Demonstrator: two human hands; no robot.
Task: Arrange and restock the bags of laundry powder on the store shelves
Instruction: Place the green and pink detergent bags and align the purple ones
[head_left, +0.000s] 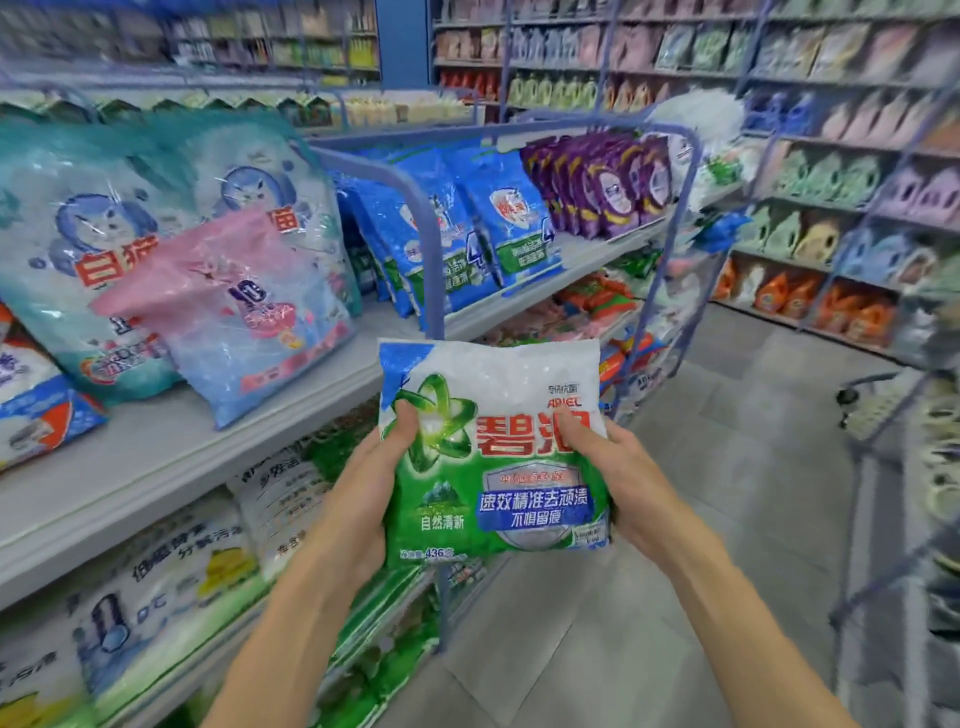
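Note:
I hold a green and white bag of laundry powder (493, 457) upright in front of me, over the aisle floor and just right of the shelf edge. My left hand (374, 478) grips its left side with the thumb on the front. My right hand (618, 467) grips its right side, thumb also on the front. On the grey shelf (171, 457) to my left lean a pink and blue bag (234, 322) and large teal bags (88, 249). Blue bags (467, 228) and purple bags (608, 182) stand farther along.
A blue metal divider frame (431, 249) rises from the shelf edge beside the held bag. White and green bags (171, 571) fill the lower shelf. Across the aisle on the right stand shelves of detergent bottles (841, 218). The tiled floor (623, 597) runs between.

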